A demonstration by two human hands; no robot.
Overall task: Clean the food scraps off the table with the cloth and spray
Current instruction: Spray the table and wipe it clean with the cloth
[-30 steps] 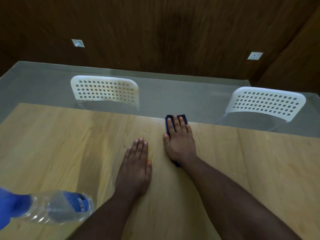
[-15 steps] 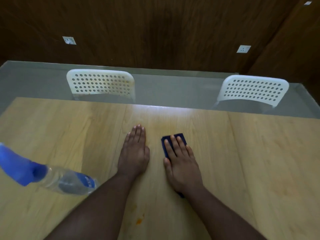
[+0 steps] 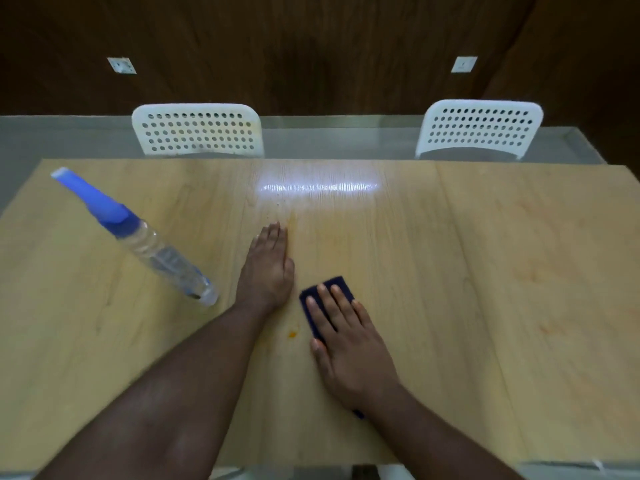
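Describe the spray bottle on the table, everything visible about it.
The spray bottle looks like clear plastic with a blue spray head, a whitish tip and a blue label band near its base. It stands on the wooden table, left of the left hand, and appears tilted in the wide-angle view, head toward the far left. Neither hand touches it. It seems to hold clear liquid; the level is unclear.

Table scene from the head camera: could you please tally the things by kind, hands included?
Hands: 2, left hand and right hand
Cloth: 1
Spray bottle: 1
Orange food scrap: 1
Chairs: 2, one chair and another chair
Table: 1
Total: 8
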